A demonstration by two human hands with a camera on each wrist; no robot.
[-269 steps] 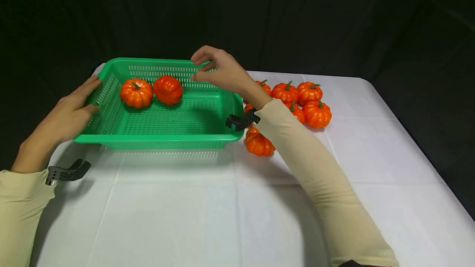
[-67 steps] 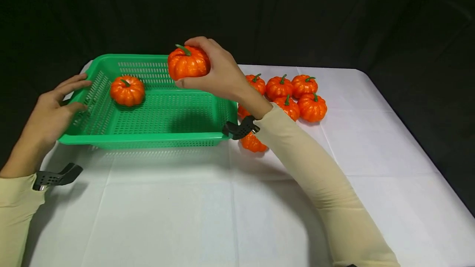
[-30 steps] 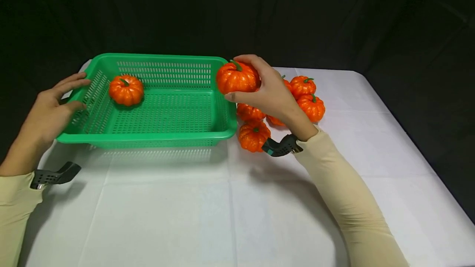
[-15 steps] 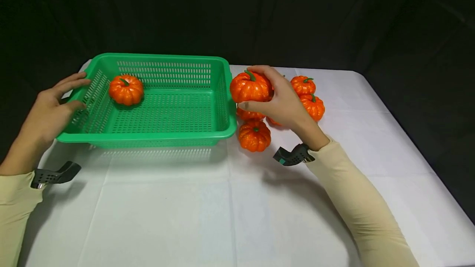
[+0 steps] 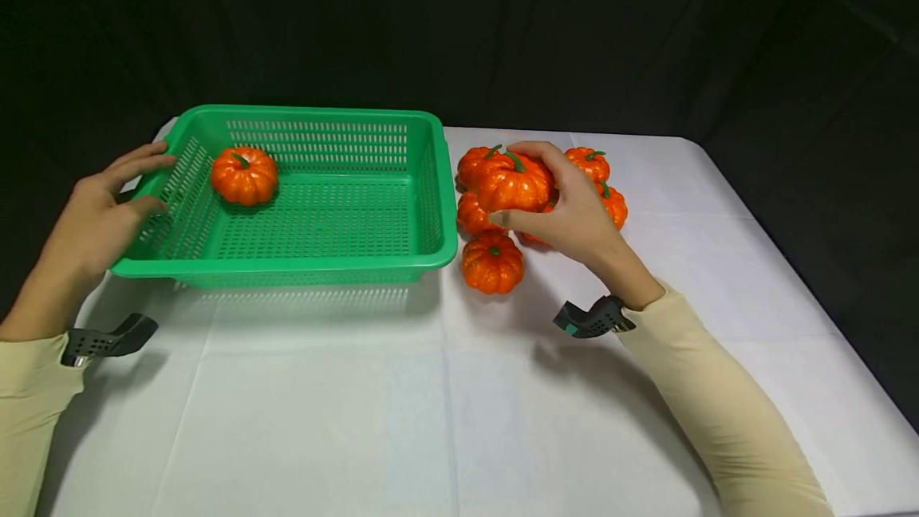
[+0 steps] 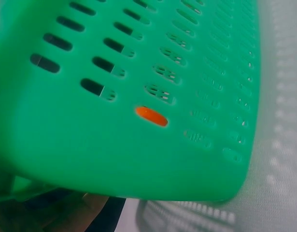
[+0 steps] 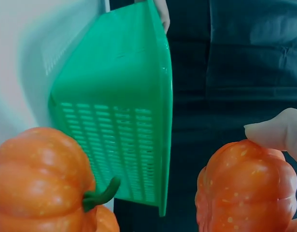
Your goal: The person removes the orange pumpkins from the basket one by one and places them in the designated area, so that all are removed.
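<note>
My left hand (image 5: 108, 206) rests on the left rim of a green perforated plastic basket (image 5: 316, 265), fingers and thumb spread along the edge. Inside the basket sits a small orange pumpkin (image 5: 244, 175) with a green stem. My right hand (image 5: 570, 206) grips another pumpkin (image 5: 514, 182), thumb in front and fingers behind. This pumpkin is right of the basket, over a group of pumpkins. In the right wrist view, my thumb (image 7: 278, 130) lies on the held pumpkin (image 7: 247, 188). The left wrist view mostly shows the basket wall (image 6: 119, 154).
Several pumpkins cluster on the white-covered table (image 5: 345, 421) right of the basket, partly hidden by my right hand. The nearest pumpkin (image 5: 492, 263) sits close to the basket's front right corner. A black curtain (image 5: 459, 22) hangs behind the table.
The right hand took one of the basket's two pumpkins, lifted it, and carried it right and down past the basket's right rim. One pumpkin stays inside. The left hand keeps to the left rim.
</note>
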